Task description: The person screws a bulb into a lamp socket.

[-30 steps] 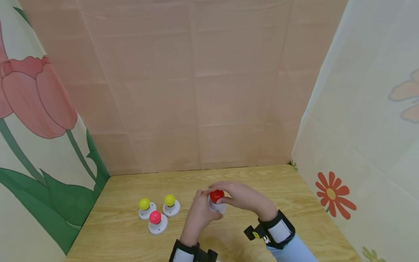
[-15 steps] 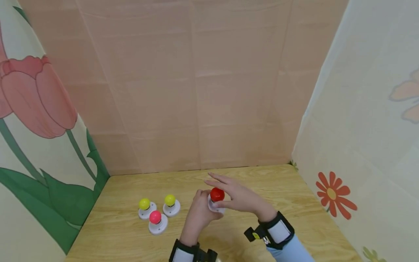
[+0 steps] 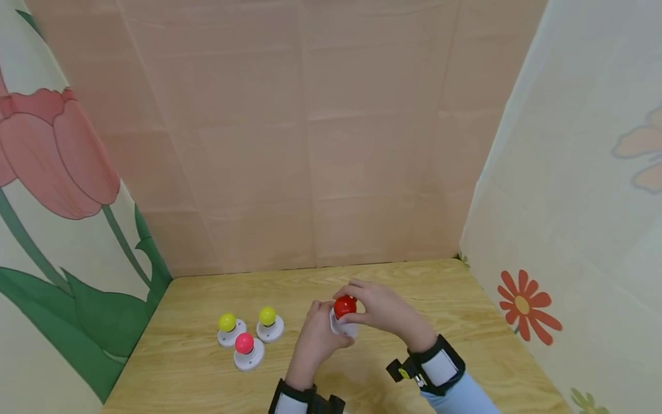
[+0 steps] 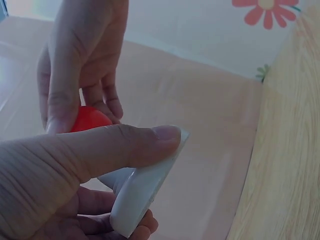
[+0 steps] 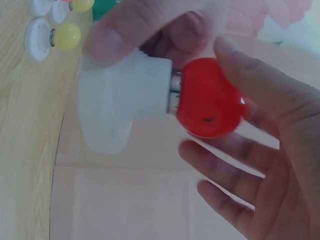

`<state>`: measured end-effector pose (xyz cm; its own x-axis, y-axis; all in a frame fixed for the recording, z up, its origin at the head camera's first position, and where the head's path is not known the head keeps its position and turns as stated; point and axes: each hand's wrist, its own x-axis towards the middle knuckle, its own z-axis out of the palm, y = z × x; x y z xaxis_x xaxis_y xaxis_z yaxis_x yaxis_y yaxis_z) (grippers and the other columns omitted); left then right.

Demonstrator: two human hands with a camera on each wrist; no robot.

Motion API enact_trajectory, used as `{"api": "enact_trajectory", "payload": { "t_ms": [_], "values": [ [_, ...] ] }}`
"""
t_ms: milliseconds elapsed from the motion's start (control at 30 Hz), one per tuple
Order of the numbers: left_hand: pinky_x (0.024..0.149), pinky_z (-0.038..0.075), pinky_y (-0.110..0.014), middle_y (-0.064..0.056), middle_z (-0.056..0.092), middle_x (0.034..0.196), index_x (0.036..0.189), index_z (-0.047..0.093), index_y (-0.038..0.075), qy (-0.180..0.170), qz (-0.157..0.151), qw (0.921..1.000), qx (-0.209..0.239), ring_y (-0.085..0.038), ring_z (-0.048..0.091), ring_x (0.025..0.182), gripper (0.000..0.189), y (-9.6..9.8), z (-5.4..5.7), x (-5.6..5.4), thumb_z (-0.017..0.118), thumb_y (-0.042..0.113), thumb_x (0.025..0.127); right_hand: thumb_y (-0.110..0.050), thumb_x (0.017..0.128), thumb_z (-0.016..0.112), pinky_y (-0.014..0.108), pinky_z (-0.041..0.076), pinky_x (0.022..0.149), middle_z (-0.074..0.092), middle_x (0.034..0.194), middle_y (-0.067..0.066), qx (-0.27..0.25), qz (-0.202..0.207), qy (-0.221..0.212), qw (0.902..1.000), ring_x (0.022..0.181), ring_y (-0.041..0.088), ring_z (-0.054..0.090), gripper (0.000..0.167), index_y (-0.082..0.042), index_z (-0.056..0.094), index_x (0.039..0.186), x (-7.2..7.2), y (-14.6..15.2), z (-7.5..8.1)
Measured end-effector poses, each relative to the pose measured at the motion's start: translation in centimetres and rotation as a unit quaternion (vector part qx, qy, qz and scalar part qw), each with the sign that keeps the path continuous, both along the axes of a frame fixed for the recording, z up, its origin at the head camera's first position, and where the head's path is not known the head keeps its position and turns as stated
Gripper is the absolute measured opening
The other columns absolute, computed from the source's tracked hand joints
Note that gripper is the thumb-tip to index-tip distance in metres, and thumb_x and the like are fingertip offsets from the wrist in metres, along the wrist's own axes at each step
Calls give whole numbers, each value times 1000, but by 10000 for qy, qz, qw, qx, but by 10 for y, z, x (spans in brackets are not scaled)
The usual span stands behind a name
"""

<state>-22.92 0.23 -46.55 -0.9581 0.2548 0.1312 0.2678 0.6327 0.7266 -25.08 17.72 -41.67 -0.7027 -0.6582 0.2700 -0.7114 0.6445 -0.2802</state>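
My left hand point(image 3: 316, 339) grips a white lamp holder point(image 5: 127, 82) by its round base, thumb on one side and fingers on the other. It is raised off the table and tilted. A red light bulb point(image 5: 207, 97) sits in its socket, with a strip of metal screw cap showing between bulb and holder. My right hand point(image 3: 385, 310) holds the red ball of the bulb between thumb and index finger. The other fingers point(image 5: 220, 167) spread loosely beside it. In the left wrist view, the left thumb partly hides the bulb point(image 4: 92, 119).
To the left on the wooden table point(image 3: 181, 379) stand several lamp holders with bulbs: a yellow one point(image 3: 227, 322), another yellow one point(image 3: 267, 316) and a pink one point(image 3: 244, 344) in front. Hanging cloths close off the back point(image 3: 310, 144) and both sides.
Half a second ago the right fingers were lifted and spread off the red bulb; now they have closed around it again. The left hand keeps its hold on the holder, nearly still.
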Motion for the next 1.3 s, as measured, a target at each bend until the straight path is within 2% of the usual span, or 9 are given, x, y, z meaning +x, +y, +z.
{"api": "enact_trajectory", "payload": {
  "t_ms": [100,233,333,433,500,567,867,1100,1300],
  "values": [
    [89,53,-49,-9,59,112,124,59,5,-114,-16,9999,78,-23,55,98,68,1,-1,0,90,18,65,-50,80,73,30,53,75,63,97,-8,335,-496,668,9960,79,8,58,39,-22,64,105,1,-6,-2],
    [89,52,-49,-8,59,111,123,60,5,-135,-20,9999,84,-23,56,98,67,1,-1,0,90,18,64,-60,78,69,34,52,76,64,98,-8,447,-678,918,9925,78,8,58,46,-23,63,104,0,-9,-6],
    [90,52,-47,-9,61,112,123,60,6,82,-100,9999,-16,-23,56,99,68,0,-2,1,91,19,64,-53,81,70,42,52,89,62,122,-1,39,-175,233,9996,102,17,62,54,-22,61,124,1,-4,-5],
    [91,52,-48,-13,60,115,126,58,4,204,-95,9997,-33,-27,58,102,72,-2,0,2,91,19,63,-31,85,73,50,45,101,49,145,4,-451,598,-712,9946,128,28,51,59,-20,52,140,0,3,-2],
    [91,51,-50,-16,58,117,129,56,3,171,-42,9998,21,-31,59,103,76,-2,2,3,91,19,63,-16,86,72,50,42,105,45,149,5,-599,894,-1129,9878,134,29,45,59,-19,50,141,-2,6,-2],
    [90,52,-51,-17,55,116,130,54,2,95,4,9999,44,-33,59,102,79,-3,3,3,91,19,63,-9,87,70,46,44,104,50,144,4,-616,971,-1226,9858,131,27,49,55,-18,53,139,-3,7,-2],
    [86,54,-48,-13,56,112,131,56,5,-37,66,9999,119,-26,58,96,77,-3,3,1,91,18,63,-15,86,73,30,52,93,61,121,-7,-553,512,-808,9939,108,11,59,43,-22,62,128,-3,0,-5],
    [85,53,-47,-12,59,111,125,60,4,135,-4,9998,136,-26,57,97,71,-4,1,0,90,14,61,-27,84,76,29,56,84,66,116,-1,-602,-2,-117,9981,100,13,65,39,-16,67,120,3,-9,-8],
    [86,53,-47,-12,59,111,124,60,3,114,53,9998,169,-26,55,98,69,-5,1,-1,89,14,62,-27,81,79,24,57,75,68,110,4,-830,-729,150,9938,90,14,67,41,-14,68,118,11,-20,-12]
  ]
}}
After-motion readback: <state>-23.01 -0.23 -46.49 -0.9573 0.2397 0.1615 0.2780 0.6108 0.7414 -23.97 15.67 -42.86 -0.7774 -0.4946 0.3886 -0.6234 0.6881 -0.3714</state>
